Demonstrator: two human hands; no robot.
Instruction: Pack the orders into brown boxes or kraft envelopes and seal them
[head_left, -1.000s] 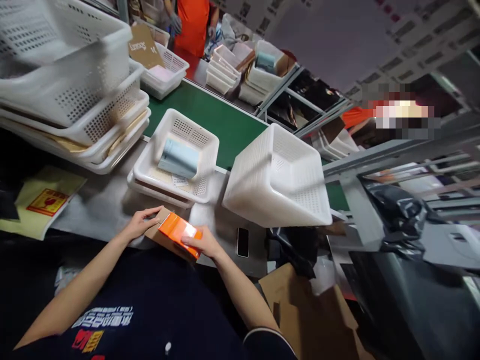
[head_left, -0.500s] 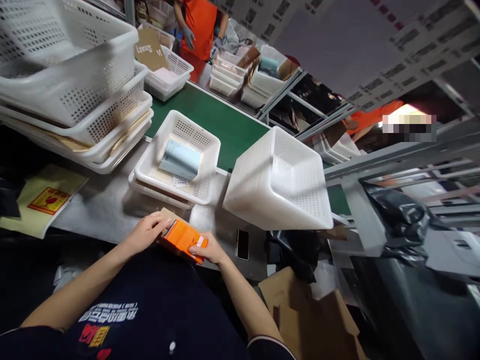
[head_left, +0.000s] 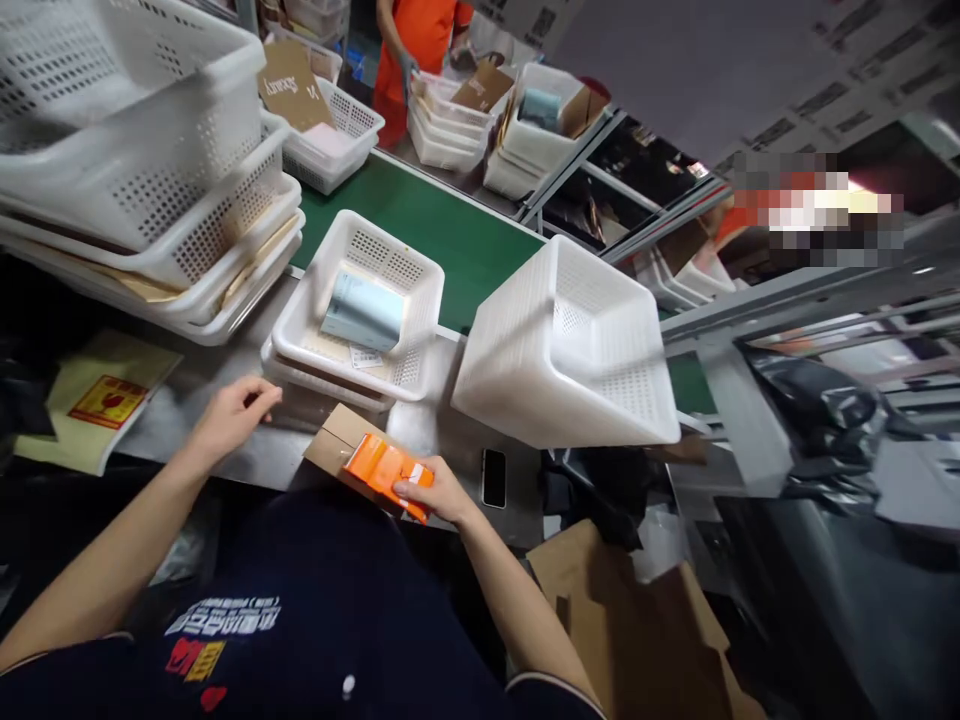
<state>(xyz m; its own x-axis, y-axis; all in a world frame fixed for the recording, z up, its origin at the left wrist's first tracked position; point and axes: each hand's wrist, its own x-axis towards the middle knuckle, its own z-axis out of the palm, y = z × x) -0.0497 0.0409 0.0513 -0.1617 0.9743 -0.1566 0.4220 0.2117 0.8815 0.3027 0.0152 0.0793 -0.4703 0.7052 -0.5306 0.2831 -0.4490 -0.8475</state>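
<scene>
While the right hand (head_left: 435, 490) has its fingers closed on an orange box (head_left: 379, 465) against a cardboard box (head_left: 326, 445) at the worktop's (head_left: 519, 500) near edge, the left hand (head_left: 234, 415) hovers apart, fingers loosely bent, unclosed. Beyond, a white basket (head_left: 341, 376) holding a light-blue box (head_left: 365, 310) blocks the way forward; nested baskets (head_left: 501, 365) and a smartphone (head_left: 493, 478) sit rightward.

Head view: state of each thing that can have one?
Left hand: loosely curled, nothing visibly held
Orange rectangular box: held in right hand
Brown cardboard box: open or shut, can't tell
White perforated plastic basket: upright, stacked on another
Light-blue rectangular box: lying in that basket
Slim rectangular phone: face up, screen dark
Tall white plastic basket stack: nested
</scene>
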